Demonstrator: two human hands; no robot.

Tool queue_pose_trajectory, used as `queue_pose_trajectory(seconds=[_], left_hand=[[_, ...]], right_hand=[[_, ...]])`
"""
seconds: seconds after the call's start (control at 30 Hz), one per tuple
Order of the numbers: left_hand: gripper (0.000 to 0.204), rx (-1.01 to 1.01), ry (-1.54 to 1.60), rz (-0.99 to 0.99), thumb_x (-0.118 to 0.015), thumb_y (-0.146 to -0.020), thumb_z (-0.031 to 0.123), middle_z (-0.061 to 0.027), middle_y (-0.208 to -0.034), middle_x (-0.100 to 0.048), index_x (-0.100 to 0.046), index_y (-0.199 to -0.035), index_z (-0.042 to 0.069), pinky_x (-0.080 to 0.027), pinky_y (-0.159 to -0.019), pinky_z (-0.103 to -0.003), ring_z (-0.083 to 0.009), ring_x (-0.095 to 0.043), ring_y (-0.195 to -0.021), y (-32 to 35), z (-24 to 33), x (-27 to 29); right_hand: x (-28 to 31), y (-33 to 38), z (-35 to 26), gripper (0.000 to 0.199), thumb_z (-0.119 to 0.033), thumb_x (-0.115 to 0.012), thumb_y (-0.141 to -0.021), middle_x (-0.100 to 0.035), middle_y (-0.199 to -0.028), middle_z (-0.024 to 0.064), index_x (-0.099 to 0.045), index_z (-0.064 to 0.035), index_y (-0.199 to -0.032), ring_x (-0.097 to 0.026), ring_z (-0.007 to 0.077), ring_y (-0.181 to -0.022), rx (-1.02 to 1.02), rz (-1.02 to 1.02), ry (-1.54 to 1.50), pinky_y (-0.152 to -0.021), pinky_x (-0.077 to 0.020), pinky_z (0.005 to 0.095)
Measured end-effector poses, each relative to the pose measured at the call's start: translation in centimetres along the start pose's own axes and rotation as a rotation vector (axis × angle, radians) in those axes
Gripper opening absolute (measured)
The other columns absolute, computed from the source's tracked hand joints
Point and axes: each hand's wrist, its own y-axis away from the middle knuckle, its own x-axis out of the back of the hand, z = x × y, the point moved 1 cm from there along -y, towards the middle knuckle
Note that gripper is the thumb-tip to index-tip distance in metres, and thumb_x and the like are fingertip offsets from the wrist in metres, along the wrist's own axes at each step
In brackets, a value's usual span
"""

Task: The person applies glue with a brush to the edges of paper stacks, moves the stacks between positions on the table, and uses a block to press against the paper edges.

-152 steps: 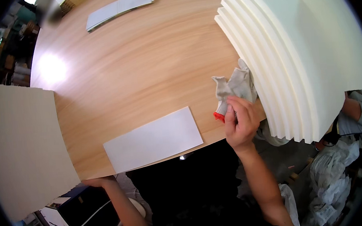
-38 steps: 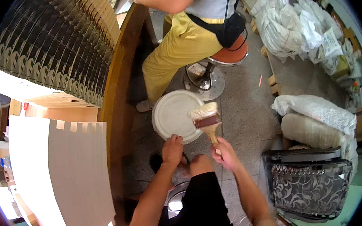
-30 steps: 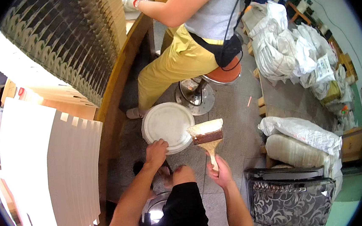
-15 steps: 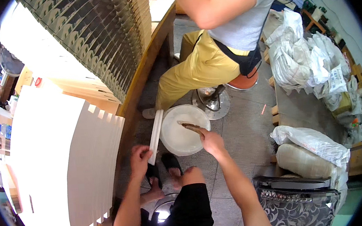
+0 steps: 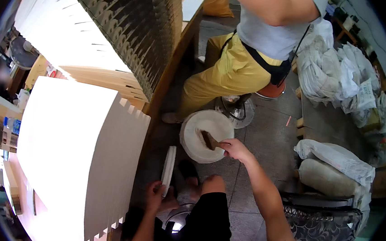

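My right hand [image 5: 237, 149] is closed round the handle of a flat wooden brush [image 5: 209, 140]. The brush end is down in a round white bucket [image 5: 194, 155] of whitish, paste-like stuff [image 5: 220, 126], standing on the floor ahead of me. To the left, my left hand [image 5: 154, 195] grips the near end of a long, narrow white bundle [image 5: 170, 166], which looks like a stack of paper edges. The bundle slants up and away beside the bucket, apart from it. The fingertips on it are partly hidden.
On the left, a table [image 5: 171, 72] bears tall paper stacks [image 5: 115, 167]. A person in yellow trousers [image 5: 220, 89] sits on a stool [image 5: 272, 90] beyond the bucket. White sacks [image 5: 325, 71] lie at the right, and a patterned chair [image 5: 323, 223] stands near right.
My left hand has drawn the white bundle back toward me, away from the bucket's side. The brush has turned in the bucket, its broad end now dipping down. The whole view has shifted slightly.
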Motion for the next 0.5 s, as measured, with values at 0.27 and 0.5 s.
queue_pose_trajectory(seconds=[0.27,0.5], left_hand=[[0.029,0.090,0.076,-0.004,-0.083,-0.090,0.014,-0.0061,-0.112,-0.070,-0.074,-0.117,0.008,-0.057,-0.068,-0.031,-0.0160,-0.068,-0.076,1.5,0.6,1.1],[0.029,0.112,-0.004,-0.013,-0.083,-0.090,0.015,-0.0077,-0.113,-0.065,-0.075,-0.117,0.007,-0.058,-0.073,-0.033,-0.0169,-0.069,-0.082,3.9,0.0,1.2]], right_hand=[[0.9,2.0,1.0,0.031,-0.027,-0.060,-0.109,-0.074,-0.088,0.0080,-0.072,-0.0015,-0.123,-0.057,0.0101,-0.061,0.046,0.023,-0.358,-0.050,-0.0421,0.0282],[-8.5,-6.7,0.8,0.023,-0.012,-0.059,-0.098,-0.078,-0.109,0.0203,-0.080,-0.0050,-0.107,-0.076,0.0369,-0.104,0.151,0.293,0.944,-0.083,-0.0614,0.0508]])
